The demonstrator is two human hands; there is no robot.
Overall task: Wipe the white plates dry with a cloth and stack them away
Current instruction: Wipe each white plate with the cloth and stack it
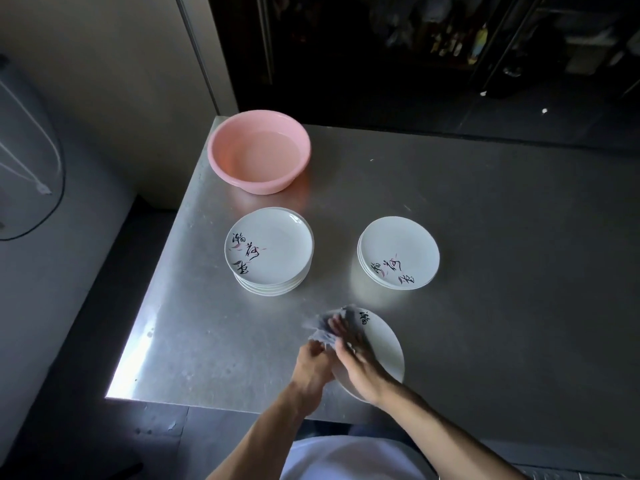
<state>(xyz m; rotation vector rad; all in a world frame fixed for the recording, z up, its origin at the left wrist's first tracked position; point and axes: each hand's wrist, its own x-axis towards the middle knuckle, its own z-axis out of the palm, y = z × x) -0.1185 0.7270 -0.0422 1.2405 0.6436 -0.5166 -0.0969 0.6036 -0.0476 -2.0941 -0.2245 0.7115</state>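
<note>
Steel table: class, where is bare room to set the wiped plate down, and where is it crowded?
Bare: the wide right side of the table, beyond the right stack; the strip between the two stacks; the near left corner below the left stack. Crowded: the near edge around the held plate; the gap before the pink basin.

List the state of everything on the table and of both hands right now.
Held plate: tilted, being wiped.
Cloth: bunched against the held plate.
Left hand: grips the held plate's rim.
Right hand: presses the cloth on the held plate.
Left stack: taller, face up.
Right stack: shorter, face up.
Pink basin: upright, seems to hold water.
</note>
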